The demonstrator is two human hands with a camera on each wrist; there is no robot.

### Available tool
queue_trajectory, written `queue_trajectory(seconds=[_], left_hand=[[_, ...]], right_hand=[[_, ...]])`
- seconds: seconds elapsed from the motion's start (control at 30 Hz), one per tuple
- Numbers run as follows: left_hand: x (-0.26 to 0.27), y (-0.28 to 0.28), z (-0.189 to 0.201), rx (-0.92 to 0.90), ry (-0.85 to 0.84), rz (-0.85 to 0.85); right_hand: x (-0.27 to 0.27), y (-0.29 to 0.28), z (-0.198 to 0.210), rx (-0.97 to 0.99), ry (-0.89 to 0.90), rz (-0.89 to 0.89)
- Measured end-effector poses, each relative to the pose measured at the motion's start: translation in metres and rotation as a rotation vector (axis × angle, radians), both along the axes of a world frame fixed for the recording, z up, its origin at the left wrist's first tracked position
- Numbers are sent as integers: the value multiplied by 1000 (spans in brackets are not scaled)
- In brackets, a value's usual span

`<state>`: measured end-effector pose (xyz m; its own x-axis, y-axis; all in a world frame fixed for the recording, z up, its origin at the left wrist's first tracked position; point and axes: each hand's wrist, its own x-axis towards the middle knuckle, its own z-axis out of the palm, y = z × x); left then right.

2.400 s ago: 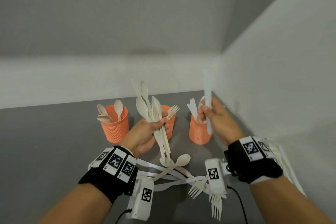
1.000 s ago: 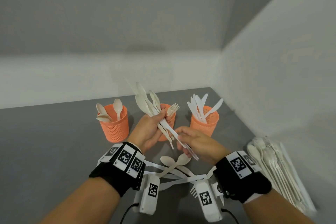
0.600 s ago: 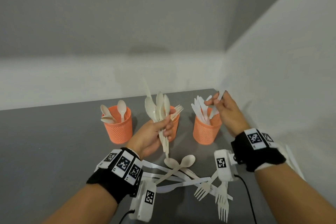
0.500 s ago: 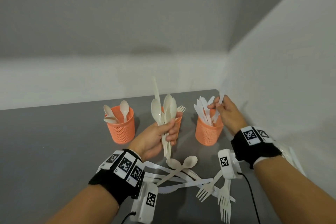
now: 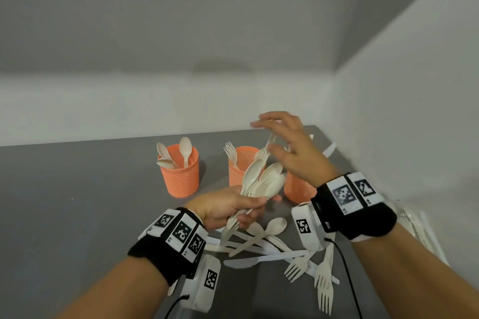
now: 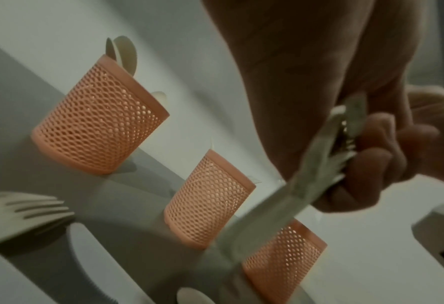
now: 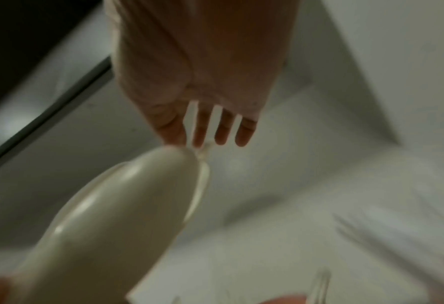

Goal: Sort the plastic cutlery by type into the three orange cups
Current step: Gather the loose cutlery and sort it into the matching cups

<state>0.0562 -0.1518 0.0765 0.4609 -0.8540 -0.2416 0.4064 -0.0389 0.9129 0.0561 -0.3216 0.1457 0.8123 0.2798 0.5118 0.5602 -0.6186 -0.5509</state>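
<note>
Three orange mesh cups stand in a row: the left cup [image 5: 181,176] [image 6: 98,131] with spoons, the middle cup [image 5: 241,163] [image 6: 210,199] with forks, the right cup [image 5: 298,189] [image 6: 283,261] with knives, mostly hidden behind my right hand. My left hand [image 5: 233,204] [image 6: 371,164] grips a bundle of cream spoons and forks [image 5: 261,181] [image 6: 314,174], tilted up to the right. Above the middle cup my right hand [image 5: 290,153] [image 7: 208,123] has straight, spread fingers. Its fingertips touch a thin cream piece [image 5: 269,142] that sticks out of the bundle's top.
A loose pile of spoons, knives and forks [image 5: 272,241] lies on the grey table just before the cups and under my hands. Wrapped cutlery [image 5: 414,228] lies along the right wall. The walls close in behind and to the right.
My right hand let go of a knife at the right cup and moved left to the top of the bundle. My left hand lowered and tilted the bundle toward the right.
</note>
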Motion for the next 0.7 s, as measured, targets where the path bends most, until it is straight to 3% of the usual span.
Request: queue_trajectory(seconds=[0.07, 0.13, 0.2, 0.37, 0.47, 0.57, 0.63, 0.7], left_hand=[[0, 4, 1, 41, -32, 7], [0, 10, 4, 91, -76, 9], [-1, 16, 6, 142, -148, 2], [3, 34, 8, 142, -183, 57], [5, 43, 9, 149, -151, 87], [5, 47, 7, 97, -58, 159], [6, 47, 5, 42, 52, 243], [5, 44, 3, 0, 148, 317]], right_hand=[[-1, 5, 3, -403, 73, 14], [-4, 9, 3, -639, 220, -25], [-7, 11, 5, -708, 258, -43], [-4, 13, 10, -909, 150, -197], [-2, 9, 5, -786, 200, -314], [-3, 3, 3, -366, 218, -401], [-10, 11, 3, -35, 284, -341], [-19, 31, 1, 128, 335, -246]])
